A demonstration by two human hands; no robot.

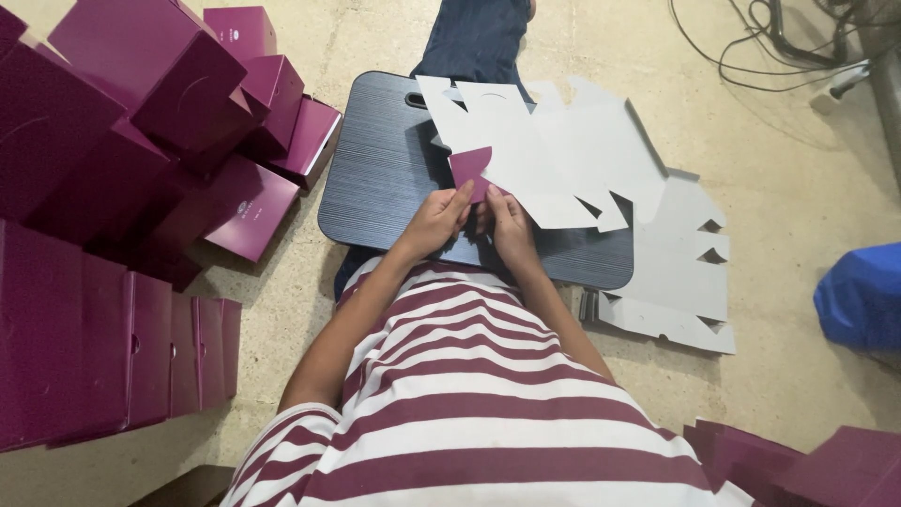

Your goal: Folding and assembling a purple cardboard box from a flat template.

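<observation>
Two hands work one flat grey cardboard blank [554, 150] lying across a dark lap board [385, 169]: the left hand [436, 221] and right hand [511, 225] sit side by side, fingers pinched shut on a folded-up flap [471, 167] showing its purple face. One more flat blank [680, 282] lies on the floor just right of the board. Many assembled purple boxes [160, 84] pile up at the left, too overlapped to count, with flattened purple stacks [94, 347] below them. One blue bag [863, 296] sits at the right edge, and cables [751, 47] trail at top right.
</observation>
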